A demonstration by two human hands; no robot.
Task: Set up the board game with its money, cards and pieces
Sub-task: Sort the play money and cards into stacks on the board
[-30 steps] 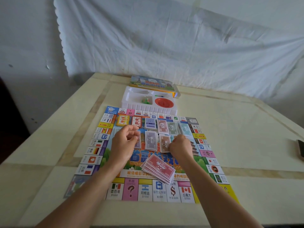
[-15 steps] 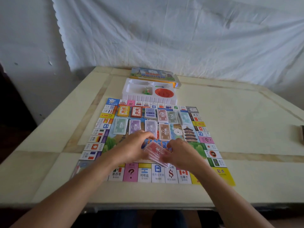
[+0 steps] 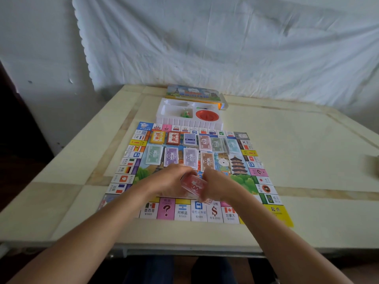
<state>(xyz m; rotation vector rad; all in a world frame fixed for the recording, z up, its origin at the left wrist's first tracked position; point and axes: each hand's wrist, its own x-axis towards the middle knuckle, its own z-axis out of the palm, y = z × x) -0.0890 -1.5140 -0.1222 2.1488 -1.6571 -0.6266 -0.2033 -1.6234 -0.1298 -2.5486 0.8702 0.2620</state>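
Left hand (image 3: 171, 182), right hand (image 3: 219, 185) grip red notes (image 3: 193, 185) — over board (image 3: 182, 212).

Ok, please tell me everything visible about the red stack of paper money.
The red stack of paper money is a small pile of thin rectangular notes, red with pale print; zeros show, the rest is blurred. It is tilted over the near middle of the game board. The left hand grips its left side, the right hand its right side, fingers curled round the edges. Whether it touches the board cannot be told.
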